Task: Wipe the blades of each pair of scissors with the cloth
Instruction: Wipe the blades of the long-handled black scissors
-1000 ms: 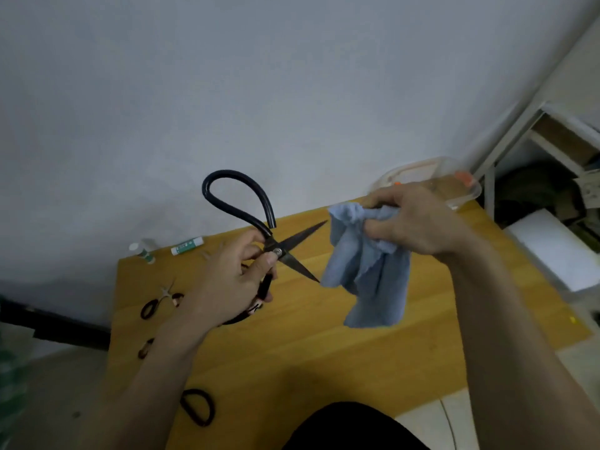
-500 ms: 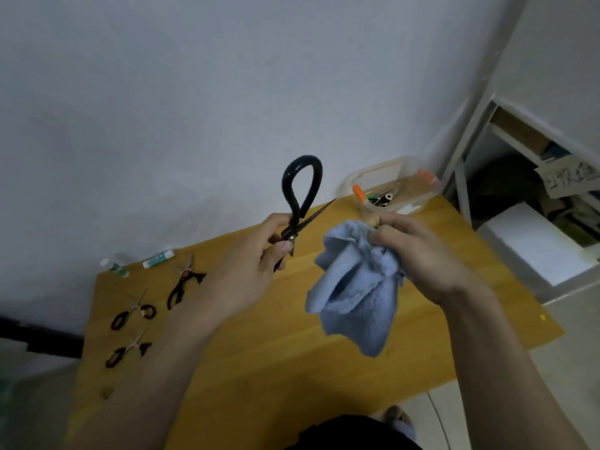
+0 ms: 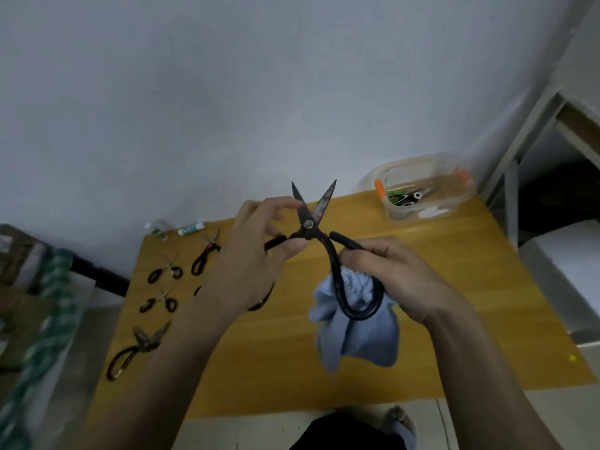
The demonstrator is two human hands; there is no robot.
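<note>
Large black scissors (image 3: 312, 224) held up, blades spread, blue cloth (image 3: 357, 332) hanging below

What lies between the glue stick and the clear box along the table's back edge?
In the head view: the left hand and the big scissors' open blades.

I see a yellow wooden table (image 3: 292, 368): four pairs of scissors (image 3: 138, 349) along its left side, a glue stick (image 3: 191, 228) behind them, a clear plastic box (image 3: 418, 190) at its far right corner.
</note>
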